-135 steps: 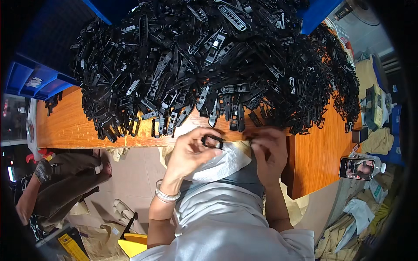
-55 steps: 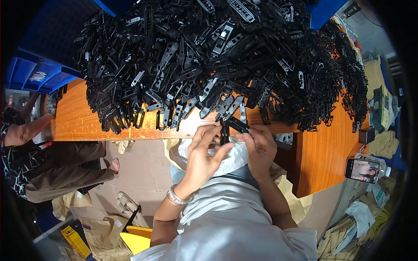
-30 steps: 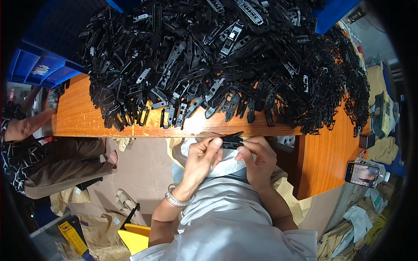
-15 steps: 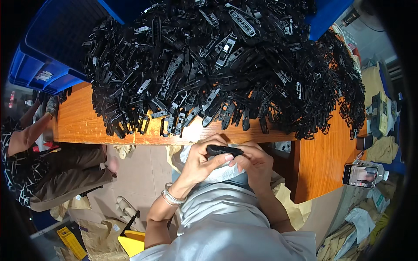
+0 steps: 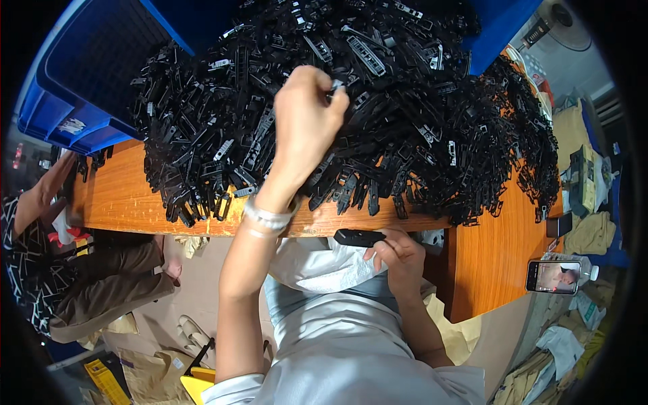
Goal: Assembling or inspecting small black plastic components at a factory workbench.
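Observation:
My left hand (image 5: pixel 307 115) is stretched out over a big heap of black plastic parts (image 5: pixel 236 128) on the table. Its thumb and fingers pinch a black plastic part with a bright, shiny patch (image 5: pixel 336 86); most of that part is hidden by the hand and the heap. Close to my body, just off the table's front edge, my right hand (image 5: pixel 399 260) grips one end of an elongated black plastic piece (image 5: pixel 358 237). The free end of this piece points left. White plastic sheeting (image 5: pixel 324 266) lies over my lap beneath it.
Blue crates (image 5: pixel 88 115) stand at the left of the wooden table (image 5: pixel 115 196); another blue wall (image 5: pixel 503 30) rises at the back right. A phone (image 5: pixel 553 277) leans by the right edge. At the left sits another person (image 5: pixel 40 270). Paper bags (image 5: pixel 155 371) lie on the floor.
My left hand has let go of the elongated black piece and reached forward onto the heap, pinching a shiny part there. My right hand still holds the piece, now alone.

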`<action>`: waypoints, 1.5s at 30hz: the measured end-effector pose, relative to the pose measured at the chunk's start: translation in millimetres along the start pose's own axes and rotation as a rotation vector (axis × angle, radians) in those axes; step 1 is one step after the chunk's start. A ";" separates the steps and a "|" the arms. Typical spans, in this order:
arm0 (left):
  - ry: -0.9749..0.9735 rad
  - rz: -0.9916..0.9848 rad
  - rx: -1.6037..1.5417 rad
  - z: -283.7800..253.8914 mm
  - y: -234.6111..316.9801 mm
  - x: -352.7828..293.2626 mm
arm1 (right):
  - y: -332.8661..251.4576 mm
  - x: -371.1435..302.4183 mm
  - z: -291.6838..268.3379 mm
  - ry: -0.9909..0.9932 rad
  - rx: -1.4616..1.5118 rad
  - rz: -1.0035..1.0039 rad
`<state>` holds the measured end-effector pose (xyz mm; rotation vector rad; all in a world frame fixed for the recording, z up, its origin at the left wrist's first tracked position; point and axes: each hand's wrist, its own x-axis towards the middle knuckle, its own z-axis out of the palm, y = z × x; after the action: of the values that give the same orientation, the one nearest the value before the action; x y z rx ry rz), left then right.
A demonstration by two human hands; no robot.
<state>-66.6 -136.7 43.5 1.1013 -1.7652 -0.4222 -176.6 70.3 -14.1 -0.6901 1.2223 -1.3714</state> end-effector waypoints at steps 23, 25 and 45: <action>-0.672 -0.345 -0.353 -75.2 25.0 -149.8 | -0.4 1.9 7.9 -0.094 -0.340 -0.251; -0.621 -0.254 -0.365 -73.0 21.4 -152.7 | 3.2 2.0 3.0 -0.123 -0.324 -0.239; -0.096 -0.364 0.514 -107.1 -21.6 -154.7 | 20.5 0.8 1.4 -0.095 -0.668 -0.385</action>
<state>54.3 0.1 -6.9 1.8071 -1.8074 -0.2404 -168.5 72.3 -32.9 -1.5030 1.5334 -1.2002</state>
